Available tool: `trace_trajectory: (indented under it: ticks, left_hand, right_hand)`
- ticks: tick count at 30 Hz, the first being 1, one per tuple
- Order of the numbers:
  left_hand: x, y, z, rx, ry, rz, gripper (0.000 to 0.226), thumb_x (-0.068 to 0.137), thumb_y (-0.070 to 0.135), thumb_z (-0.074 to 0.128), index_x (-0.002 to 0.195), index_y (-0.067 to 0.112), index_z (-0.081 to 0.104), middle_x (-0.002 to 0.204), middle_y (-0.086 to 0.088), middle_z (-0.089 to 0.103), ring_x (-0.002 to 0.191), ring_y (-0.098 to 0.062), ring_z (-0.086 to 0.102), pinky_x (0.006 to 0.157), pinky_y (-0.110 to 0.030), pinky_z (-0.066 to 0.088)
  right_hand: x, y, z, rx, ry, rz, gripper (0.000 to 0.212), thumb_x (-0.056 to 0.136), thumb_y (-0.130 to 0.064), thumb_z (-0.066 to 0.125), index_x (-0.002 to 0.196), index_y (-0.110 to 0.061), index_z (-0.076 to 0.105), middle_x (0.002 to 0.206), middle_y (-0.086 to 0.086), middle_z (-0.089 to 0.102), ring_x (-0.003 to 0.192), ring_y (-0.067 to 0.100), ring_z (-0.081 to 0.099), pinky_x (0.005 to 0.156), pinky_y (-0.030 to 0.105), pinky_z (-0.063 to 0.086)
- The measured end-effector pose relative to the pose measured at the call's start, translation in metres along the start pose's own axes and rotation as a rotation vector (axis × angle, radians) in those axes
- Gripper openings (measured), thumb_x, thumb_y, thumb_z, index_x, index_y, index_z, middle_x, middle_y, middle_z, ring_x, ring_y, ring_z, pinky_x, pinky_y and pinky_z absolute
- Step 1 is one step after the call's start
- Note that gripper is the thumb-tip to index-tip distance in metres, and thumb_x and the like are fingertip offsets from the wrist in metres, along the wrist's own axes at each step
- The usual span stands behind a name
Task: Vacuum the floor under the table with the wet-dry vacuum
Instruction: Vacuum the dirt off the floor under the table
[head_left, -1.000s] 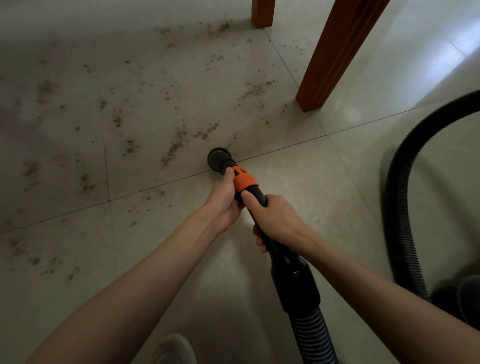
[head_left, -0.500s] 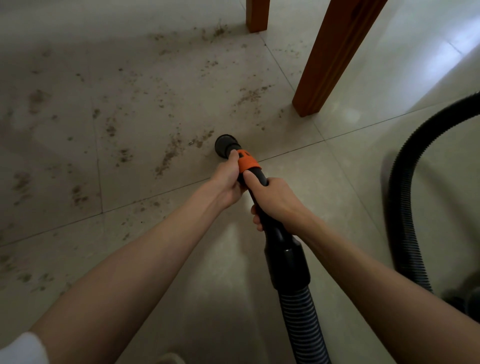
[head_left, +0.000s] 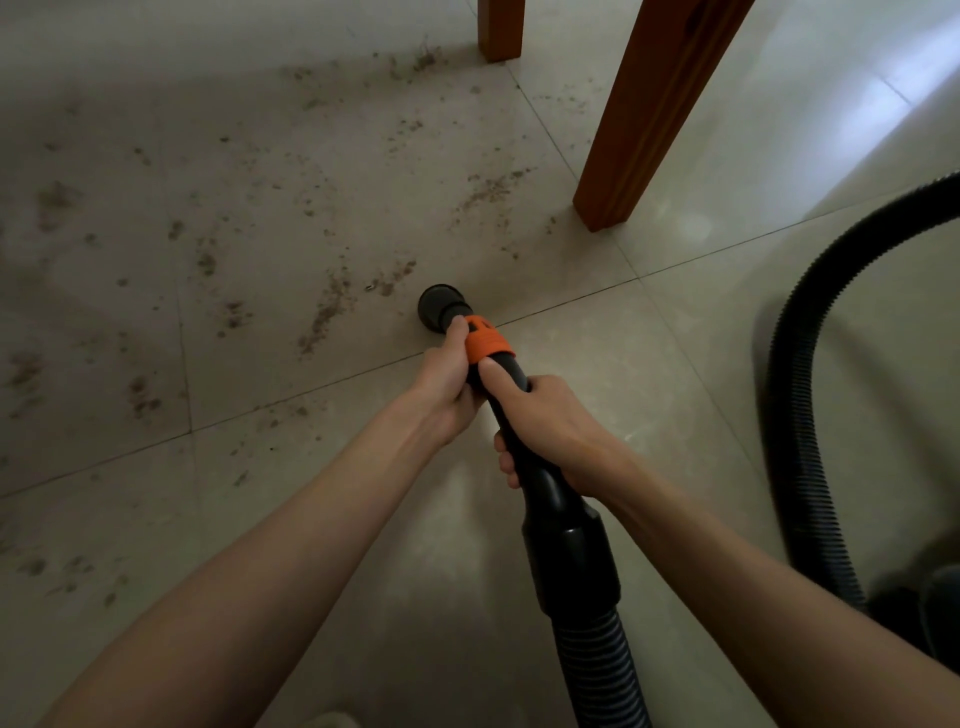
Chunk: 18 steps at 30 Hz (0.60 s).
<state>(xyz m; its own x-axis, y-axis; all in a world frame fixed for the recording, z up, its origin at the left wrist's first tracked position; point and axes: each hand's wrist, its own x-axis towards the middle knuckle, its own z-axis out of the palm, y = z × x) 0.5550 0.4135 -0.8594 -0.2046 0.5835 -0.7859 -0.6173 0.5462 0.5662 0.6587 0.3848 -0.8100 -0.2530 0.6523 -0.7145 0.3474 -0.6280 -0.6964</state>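
Just short of the near table leg (head_left: 644, 119), in the head view, the round black nozzle (head_left: 439, 306) of the vacuum wand (head_left: 511, 410) sits low over the tiled floor (head_left: 701, 338), apparently touching it, though the angle leaves that uncertain. The left hand (head_left: 447, 384) wraps the wand right behind the orange collar (head_left: 485, 345), its thumb lying along the collar's side. The right hand (head_left: 550, 426) is clamped round the black tube just behind it, thumb pointing forward toward the collar. The two hands sit nearly against each other. This grip looks chosen for control: the front hand steers the nozzle, and the rear hand takes the weight and pull of the ribbed hose (head_left: 597, 670) that runs down out of the picture.

The nozzle points into the dirt (head_left: 322, 317), brown crumbs and smears lying to the left of the near table leg and beyond the nozzle. The nearest streak lies just beside the nozzle's mouth, so the stroke in hand is probably a push into it. The tile on the person's side of the nozzle looks mostly clean, while the floor under the table is still heavily speckled, so most of the job seems to remain.

By count there are two hands, one wand and two wooden legs, the second being the far table leg (head_left: 501, 28) behind the near one. To the right of the near leg a loop of hose (head_left: 795, 389) curves down toward a dark body (head_left: 930, 603) at the picture's edge, probably the vacuum itself.
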Motion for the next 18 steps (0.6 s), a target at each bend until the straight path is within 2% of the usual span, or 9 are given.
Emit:
trace_trajectory:
  ticks: [5, 10, 13, 18]
  left_hand:
    - [-0.003, 0.007, 0.017, 0.063, -0.050, -0.017, 0.049, 0.100, 0.037, 0.042, 0.131, -0.001, 0.045, 0.084, -0.009, 0.056, 0.068, -0.018, 0.057, 0.055, -0.029, 0.048]
    - [-0.008, 0.005, 0.041, 0.105, -0.124, -0.017, 0.048, 0.101, 0.034, 0.039, 0.129, -0.004, 0.046, 0.082, -0.009, 0.056, 0.068, -0.017, 0.056, 0.059, -0.027, 0.048]
    - [-0.008, 0.001, 0.035, 0.068, -0.120, -0.015, 0.047, 0.100, 0.034, 0.040, 0.128, -0.005, 0.045, 0.082, -0.010, 0.055, 0.068, -0.017, 0.056, 0.058, -0.029, 0.048]
    - [-0.005, 0.003, 0.004, -0.004, -0.007, 0.025, 0.047, 0.099, 0.033, 0.044, 0.128, -0.003, 0.043, 0.089, -0.010, 0.055, 0.071, -0.018, 0.058, 0.053, -0.029, 0.048]
  right_hand:
    - [0.002, -0.001, -0.001, -0.004, 0.126, -0.026, 0.038, 0.095, -0.045, 0.049, 0.088, -0.007, 0.051, 0.059, 0.008, 0.053, 0.035, 0.013, 0.049, 0.038, 0.021, 0.043]
    - [0.003, 0.003, -0.015, 0.022, 0.233, -0.042, 0.039, 0.094, -0.047, 0.049, 0.092, -0.008, 0.050, 0.065, 0.009, 0.054, 0.040, 0.015, 0.053, 0.041, 0.023, 0.046]
    - [0.000, 0.005, -0.017, 0.041, 0.153, -0.043, 0.039, 0.095, -0.045, 0.049, 0.096, -0.006, 0.050, 0.062, 0.009, 0.053, 0.039, 0.015, 0.052, 0.041, 0.024, 0.046]
    - [0.000, 0.002, -0.004, 0.022, -0.019, -0.028, 0.038, 0.096, -0.045, 0.048, 0.094, -0.007, 0.049, 0.060, 0.008, 0.053, 0.039, 0.016, 0.051, 0.041, 0.024, 0.045]
